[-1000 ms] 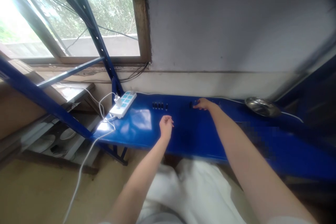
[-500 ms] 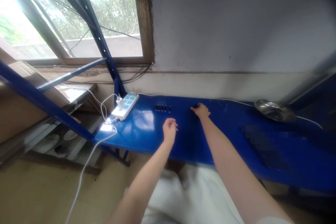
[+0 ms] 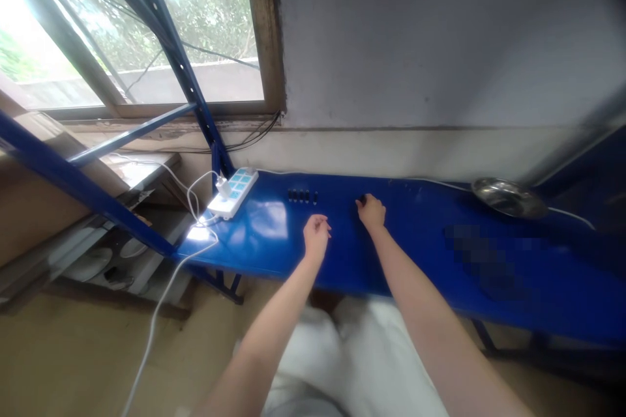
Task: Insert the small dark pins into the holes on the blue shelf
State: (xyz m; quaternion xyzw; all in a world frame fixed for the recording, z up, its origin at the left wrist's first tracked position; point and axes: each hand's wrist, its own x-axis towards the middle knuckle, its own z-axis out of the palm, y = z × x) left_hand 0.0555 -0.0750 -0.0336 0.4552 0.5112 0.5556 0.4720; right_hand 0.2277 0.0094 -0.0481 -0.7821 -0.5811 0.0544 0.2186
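Note:
Several small black pieces (image 3: 298, 196) stand in a short row on the blue table (image 3: 337, 260), with one a little apart at the row's right end. My right hand (image 3: 372, 211) is over the table to the right of that row, its fingers closed around a small dark piece (image 3: 362, 199) that mostly hides behind them. Nearer to me, my left hand (image 3: 317, 236) hovers in front of the row with curled fingers and thumb drawn together. Whatever may lie between those fingertips is too small to make out.
A white power strip (image 3: 233, 192) with a plugged-in cord lies at the table's left end. At the right are a shiny metal dish (image 3: 508, 197) and a blurred dark flat item (image 3: 482, 260). A blue metal frame (image 3: 188, 88) rises at the left by the window.
My right hand has turned slightly and its fingers have curled in more around the dark piece. My left hand stays almost in place. The view has shifted a little.

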